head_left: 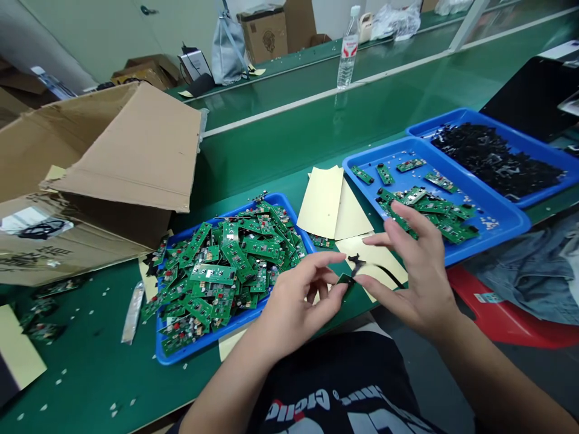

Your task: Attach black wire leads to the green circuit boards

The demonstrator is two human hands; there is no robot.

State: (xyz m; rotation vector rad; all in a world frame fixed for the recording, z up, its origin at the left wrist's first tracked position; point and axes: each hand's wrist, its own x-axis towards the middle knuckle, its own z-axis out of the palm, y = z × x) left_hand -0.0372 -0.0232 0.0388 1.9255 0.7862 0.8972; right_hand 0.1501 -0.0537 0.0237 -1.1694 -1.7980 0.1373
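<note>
My left hand (302, 301) pinches a small green circuit board (345, 279) between thumb and fingers, in front of my body. At the board's upper end is a small black part (357, 261). My right hand (409, 271) is beside it, fingers spread, the thumb tip close to the black part; I cannot tell whether it touches. A thin dark strip (389, 274) curves behind the right thumb. Left of my hands, a blue tray (212, 349) is heaped with green boards (239, 259). Beyond the right hand, another blue tray (506, 226) holds several boards (434, 208) and small pale scraps.
A third blue tray (567, 181) at right holds a pile of black parts (497, 160). Yellow paper sheets (323, 202) lie between trays. An open cardboard box (136, 144) stands left, a water bottle (348, 51) at the back. A red stool (506, 319) is at right.
</note>
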